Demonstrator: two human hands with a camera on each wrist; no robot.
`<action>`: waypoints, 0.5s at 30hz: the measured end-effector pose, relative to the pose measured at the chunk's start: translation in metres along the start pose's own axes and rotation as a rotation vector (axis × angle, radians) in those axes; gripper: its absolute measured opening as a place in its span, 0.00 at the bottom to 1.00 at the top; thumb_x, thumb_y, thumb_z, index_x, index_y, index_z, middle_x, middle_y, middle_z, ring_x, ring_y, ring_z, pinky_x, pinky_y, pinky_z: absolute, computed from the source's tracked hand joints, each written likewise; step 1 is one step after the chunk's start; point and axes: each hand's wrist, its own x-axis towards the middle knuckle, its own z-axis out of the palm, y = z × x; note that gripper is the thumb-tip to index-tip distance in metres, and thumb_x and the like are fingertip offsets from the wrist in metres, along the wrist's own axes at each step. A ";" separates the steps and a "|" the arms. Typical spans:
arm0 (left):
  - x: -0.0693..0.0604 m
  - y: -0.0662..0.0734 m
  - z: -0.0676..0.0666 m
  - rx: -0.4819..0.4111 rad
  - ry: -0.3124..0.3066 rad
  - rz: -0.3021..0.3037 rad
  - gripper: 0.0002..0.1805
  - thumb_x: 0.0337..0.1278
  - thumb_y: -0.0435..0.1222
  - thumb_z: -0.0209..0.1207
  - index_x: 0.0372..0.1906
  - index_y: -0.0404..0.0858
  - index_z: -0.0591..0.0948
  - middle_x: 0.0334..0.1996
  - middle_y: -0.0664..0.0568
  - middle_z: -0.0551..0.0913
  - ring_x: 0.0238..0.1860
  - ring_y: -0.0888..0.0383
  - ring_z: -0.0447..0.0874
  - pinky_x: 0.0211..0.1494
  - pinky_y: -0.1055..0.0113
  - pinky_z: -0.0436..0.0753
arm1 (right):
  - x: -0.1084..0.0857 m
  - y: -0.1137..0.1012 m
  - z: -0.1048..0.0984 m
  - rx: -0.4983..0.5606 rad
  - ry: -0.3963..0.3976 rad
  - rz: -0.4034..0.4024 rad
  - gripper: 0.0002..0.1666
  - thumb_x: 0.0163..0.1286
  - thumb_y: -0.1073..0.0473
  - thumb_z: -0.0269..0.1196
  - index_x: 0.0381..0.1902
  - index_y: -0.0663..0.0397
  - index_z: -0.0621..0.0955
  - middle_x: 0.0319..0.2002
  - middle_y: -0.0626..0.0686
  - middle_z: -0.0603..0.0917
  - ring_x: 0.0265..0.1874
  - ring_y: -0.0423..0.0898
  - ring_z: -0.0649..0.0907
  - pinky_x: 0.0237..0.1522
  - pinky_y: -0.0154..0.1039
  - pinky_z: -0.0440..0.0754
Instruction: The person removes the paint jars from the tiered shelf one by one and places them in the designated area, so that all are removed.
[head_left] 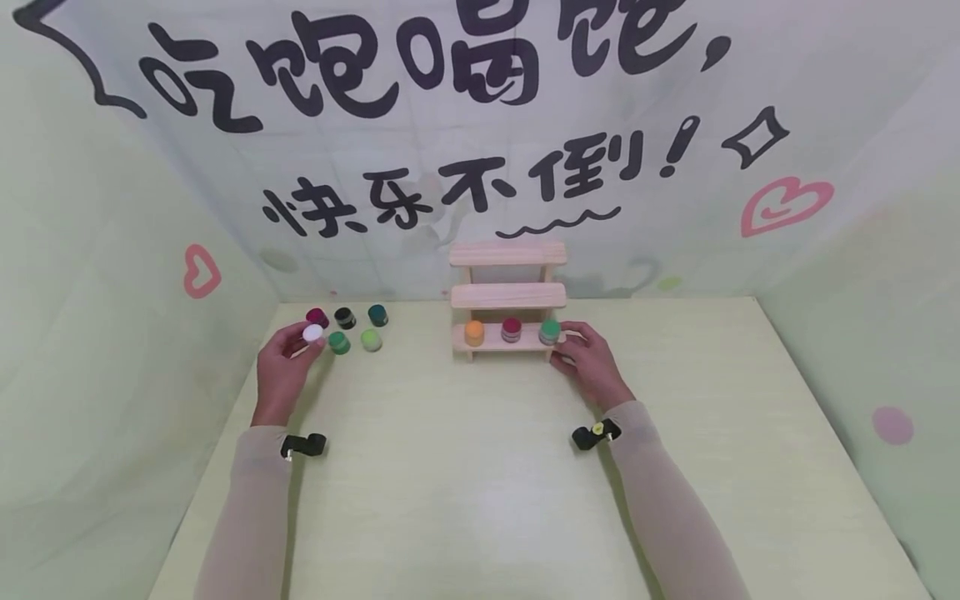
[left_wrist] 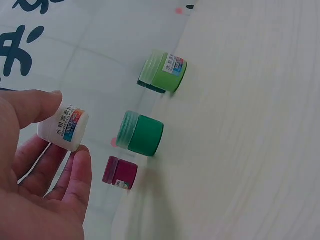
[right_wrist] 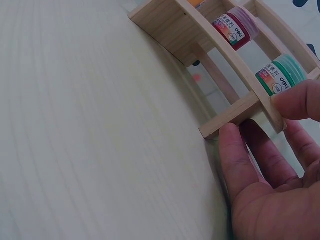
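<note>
In the head view my left hand (head_left: 281, 375) pinches a white paint jar (head_left: 313, 333) at the table's far left. The left wrist view shows the label on this white jar (left_wrist: 65, 127), with my thumb above and fingers below. My right hand (head_left: 596, 367) holds the right end of the lowest step of a wooden tiered shelf (head_left: 510, 295), thumb on top and fingers underneath. On that step stand an orange jar (head_left: 474, 333), a red jar (head_left: 512, 330) and a green jar (head_left: 551, 332). The green jar (right_wrist: 280, 75) sits right by my right thumb.
Beside my left hand stand several more paint jars: dark red (head_left: 318, 317), black (head_left: 345, 317), teal (head_left: 378, 315), green (head_left: 339, 342) and light green (head_left: 371, 339). The shelf stands near the back edge of the pale table (head_left: 442, 467), before a printed cloth wall (head_left: 420, 267).
</note>
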 end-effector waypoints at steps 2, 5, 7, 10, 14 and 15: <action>0.002 -0.003 -0.001 -0.013 0.015 -0.016 0.30 0.65 0.48 0.72 0.70 0.47 0.79 0.65 0.50 0.82 0.59 0.64 0.82 0.51 0.83 0.81 | 0.001 -0.001 -0.001 -0.003 0.003 -0.004 0.21 0.78 0.62 0.63 0.66 0.52 0.75 0.55 0.52 0.86 0.51 0.44 0.88 0.57 0.38 0.89; 0.004 -0.006 -0.002 -0.013 0.041 -0.058 0.31 0.66 0.46 0.72 0.70 0.44 0.79 0.64 0.49 0.82 0.57 0.66 0.82 0.50 0.83 0.81 | 0.001 -0.002 -0.001 -0.007 0.004 0.004 0.21 0.78 0.62 0.63 0.66 0.52 0.75 0.55 0.52 0.86 0.51 0.44 0.88 0.56 0.38 0.89; 0.006 -0.009 -0.002 0.000 0.054 -0.085 0.31 0.66 0.46 0.71 0.71 0.43 0.78 0.64 0.47 0.82 0.56 0.65 0.82 0.50 0.83 0.81 | 0.001 -0.002 -0.001 -0.007 0.003 0.011 0.21 0.78 0.62 0.63 0.66 0.52 0.75 0.55 0.51 0.86 0.50 0.43 0.88 0.56 0.37 0.89; 0.009 -0.013 -0.002 0.049 0.058 -0.118 0.32 0.68 0.48 0.69 0.72 0.43 0.76 0.65 0.46 0.81 0.57 0.63 0.81 0.53 0.81 0.80 | 0.000 -0.002 -0.001 0.000 -0.001 0.011 0.21 0.78 0.63 0.62 0.66 0.51 0.75 0.53 0.49 0.87 0.49 0.42 0.87 0.54 0.36 0.90; 0.013 -0.019 0.000 0.097 0.064 -0.152 0.33 0.70 0.49 0.67 0.74 0.43 0.75 0.67 0.46 0.79 0.61 0.59 0.79 0.59 0.74 0.79 | 0.000 -0.001 -0.001 0.013 -0.008 0.000 0.22 0.77 0.64 0.62 0.66 0.51 0.75 0.51 0.47 0.87 0.48 0.42 0.88 0.54 0.35 0.90; 0.013 -0.020 0.000 0.102 0.067 -0.159 0.33 0.70 0.49 0.67 0.74 0.44 0.75 0.67 0.46 0.79 0.61 0.58 0.79 0.60 0.72 0.79 | -0.001 -0.001 -0.001 0.012 -0.008 0.000 0.22 0.77 0.64 0.62 0.66 0.51 0.75 0.50 0.47 0.87 0.48 0.43 0.88 0.54 0.35 0.90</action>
